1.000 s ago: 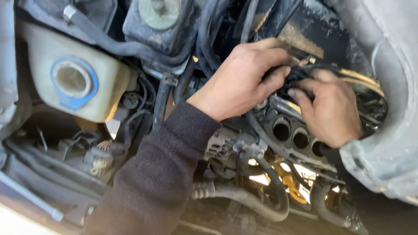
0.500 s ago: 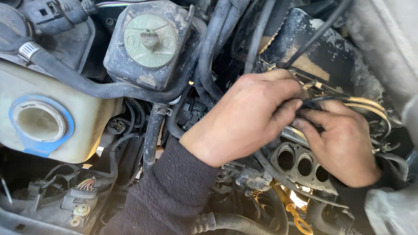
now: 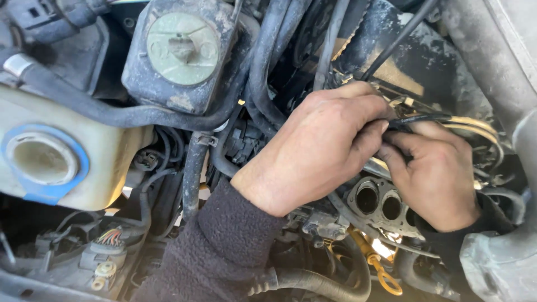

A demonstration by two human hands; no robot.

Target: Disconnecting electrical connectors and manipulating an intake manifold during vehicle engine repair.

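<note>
While the left hand pinches a thin black cable above the intake ports, the right hand closes on it just beside, keeping it steady between both grips.

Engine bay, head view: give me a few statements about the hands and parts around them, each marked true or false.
1. Both hands meet on a thin black cable. True.
2. The left hand wears a glove. False: it is bare, with a dark sleeve at the wrist.
3. Round open ports show in a metal part below the hands. True.
4. The pale reservoir on the left has a red ring around its opening. False: the ring is blue.
5. The right hand rests on the grey round cap. False: that cap lies far off, upper left.
</note>
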